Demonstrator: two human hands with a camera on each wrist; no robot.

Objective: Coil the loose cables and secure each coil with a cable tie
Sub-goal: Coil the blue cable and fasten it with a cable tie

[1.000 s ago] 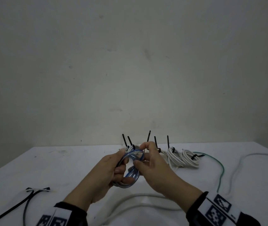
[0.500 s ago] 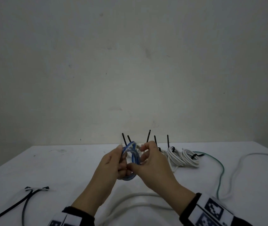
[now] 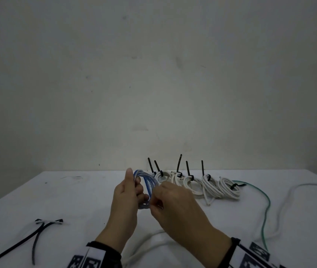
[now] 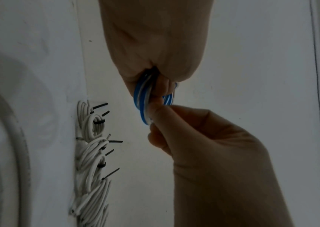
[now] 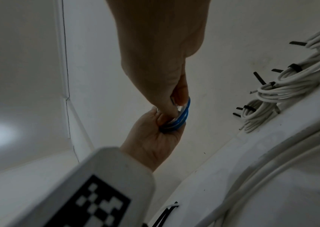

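A small coil of blue and white cable [image 3: 147, 182] is held upright above the white table [image 3: 80, 200], between both hands. My left hand [image 3: 128, 192] grips the coil's left side, thumb up along its rim. My right hand [image 3: 165, 198] pinches the coil's lower right side [image 4: 145, 113]. In the right wrist view the blue coil [image 5: 182, 116] sits between the fingers of both hands. Two loose black cable ties [image 3: 37, 231] lie crossed at the front left of the table.
Several white coils [image 3: 207, 184] bound with black ties lie in a row at the back of the table. A loose green cable [image 3: 265, 206] and a loose white cable [image 3: 287, 200] trail at the right. Another white cable [image 3: 153, 242] loops under my wrists.
The coil has turned from lying fairly flat to standing on edge. Both hands rose slightly and shifted their hold round it.
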